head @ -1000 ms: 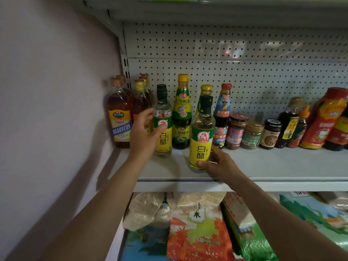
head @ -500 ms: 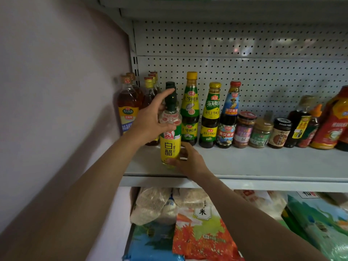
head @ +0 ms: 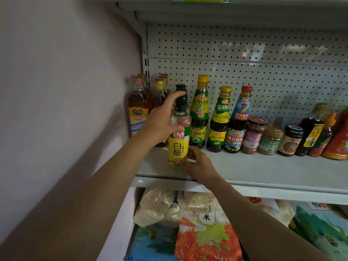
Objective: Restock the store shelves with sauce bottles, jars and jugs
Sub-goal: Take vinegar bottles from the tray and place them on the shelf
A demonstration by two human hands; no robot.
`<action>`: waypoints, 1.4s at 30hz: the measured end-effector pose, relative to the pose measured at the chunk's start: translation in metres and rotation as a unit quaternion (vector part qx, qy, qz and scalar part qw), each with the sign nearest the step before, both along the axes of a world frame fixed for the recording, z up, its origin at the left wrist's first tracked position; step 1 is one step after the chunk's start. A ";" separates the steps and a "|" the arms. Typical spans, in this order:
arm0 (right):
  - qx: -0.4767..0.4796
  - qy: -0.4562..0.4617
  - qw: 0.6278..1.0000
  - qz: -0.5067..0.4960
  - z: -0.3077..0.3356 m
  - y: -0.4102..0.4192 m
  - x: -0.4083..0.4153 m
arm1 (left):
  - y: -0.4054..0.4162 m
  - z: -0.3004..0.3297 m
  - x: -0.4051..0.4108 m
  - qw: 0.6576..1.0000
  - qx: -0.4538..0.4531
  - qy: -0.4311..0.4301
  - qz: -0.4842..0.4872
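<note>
The left hand (head: 162, 121) wrapped the clear shoulder of the yellow-labelled vinegar bottle (head: 178, 142), hiding a second black-capped bottle (head: 181, 87) behind. The right hand (head: 199, 162) pinched its base upright on the grey metal shelf (head: 263, 170), beside glossy oyster-sauce bottles (head: 218, 119).

The yellow vinegar bottle (head: 178, 146) reads "白醋 BAI CU"; the rice bag (head: 207, 234) below shows "米".

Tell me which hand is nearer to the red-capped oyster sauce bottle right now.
Right. The right hand grips the base of the yellow-label vinegar bottle, below-left of the red-capped oyster sauce bottle. The left hand wraps the vinegar bottle's shoulder, farther left.
</note>
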State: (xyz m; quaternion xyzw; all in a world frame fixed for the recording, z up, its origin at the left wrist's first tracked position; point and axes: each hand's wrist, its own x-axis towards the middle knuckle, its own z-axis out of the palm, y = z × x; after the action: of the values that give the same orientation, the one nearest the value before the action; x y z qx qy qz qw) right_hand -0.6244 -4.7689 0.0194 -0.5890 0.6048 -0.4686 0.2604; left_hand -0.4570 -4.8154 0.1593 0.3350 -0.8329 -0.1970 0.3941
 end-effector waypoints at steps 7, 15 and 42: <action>0.003 0.010 1.000 -0.009 -0.003 -0.008 -0.003 | -0.004 -0.001 -0.002 1.000 0.001 0.005 0.010; 0.007 0.009 1.000 -0.014 -0.006 -0.020 -0.006 | -0.014 0.000 -0.006 1.000 0.009 -0.005 0.027; 0.046 0.059 0.971 -0.228 0.001 -0.056 0.003 | -0.059 0.009 -0.026 0.996 0.024 -0.037 0.080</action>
State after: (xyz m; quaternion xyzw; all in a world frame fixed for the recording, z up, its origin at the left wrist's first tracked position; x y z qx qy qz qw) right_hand -0.6211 -4.8252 0.0205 -0.4498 0.7583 -0.4515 0.1372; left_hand -0.4827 -4.8746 0.1685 0.4171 -0.8123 -0.1718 0.3696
